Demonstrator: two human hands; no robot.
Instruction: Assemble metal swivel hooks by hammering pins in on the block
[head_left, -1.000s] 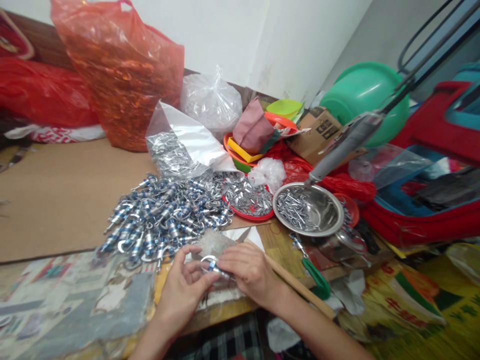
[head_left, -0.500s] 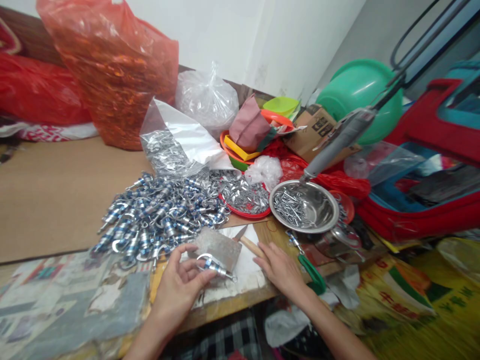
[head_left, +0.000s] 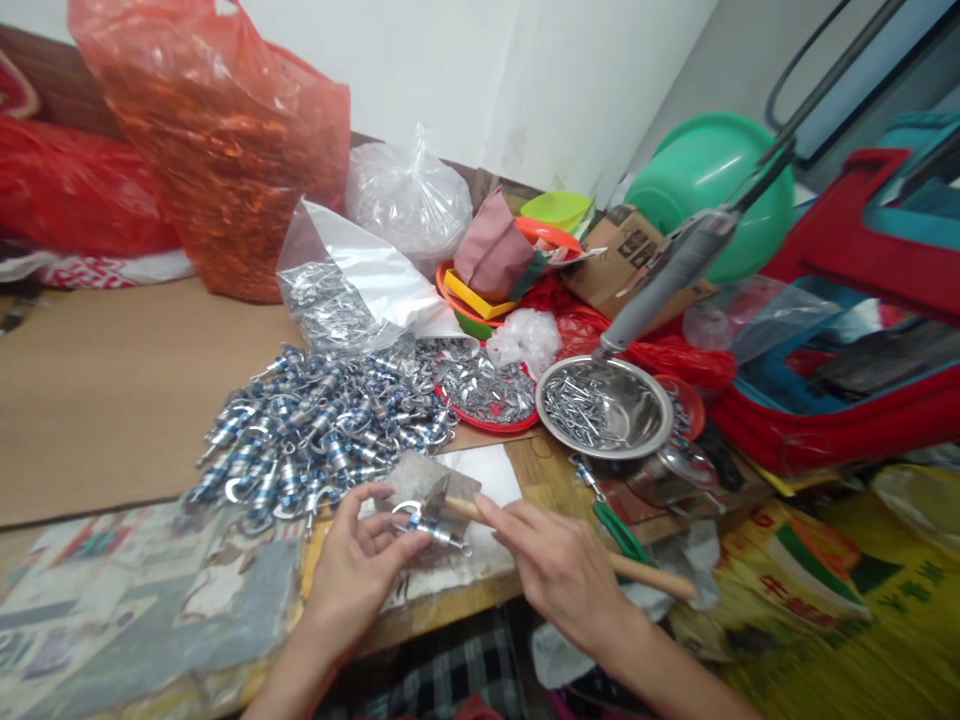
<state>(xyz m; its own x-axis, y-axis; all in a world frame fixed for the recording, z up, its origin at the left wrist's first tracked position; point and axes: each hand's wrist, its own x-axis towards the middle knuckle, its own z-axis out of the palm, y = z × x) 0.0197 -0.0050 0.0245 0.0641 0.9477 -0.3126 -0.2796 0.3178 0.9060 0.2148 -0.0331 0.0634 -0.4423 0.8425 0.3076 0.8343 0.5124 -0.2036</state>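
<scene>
My left hand (head_left: pixel 367 545) pinches a small blue-and-silver metal piece (head_left: pixel 431 530) with a curved hook at one end and a ring at the other. It is held over a grey metal block (head_left: pixel 412 478) lying on white paper (head_left: pixel 499 475). My right hand (head_left: pixel 559 565) is closed round the wooden handle (head_left: pixel 652 577) of a hammer. The hammer's dark head (head_left: pixel 436 494) is over the block, just above the piece. Left of the block is a large pile of similar blue-and-silver pieces (head_left: pixel 322 430).
Behind the block stand a red tray (head_left: pixel 491 425) of silver parts and a steel bowl (head_left: pixel 660 430) of metal pins. A grey-handled tool (head_left: pixel 667 280) slants over the bowl. Green-handled pliers or scissors (head_left: pixel 622 532) lie right. An orange bag (head_left: pixel 247 170) stands back left.
My right hand has raised the hammer and brought its head left over the block. My left hand still pinches the piece at nearly the same spot. The view has shifted slightly.
</scene>
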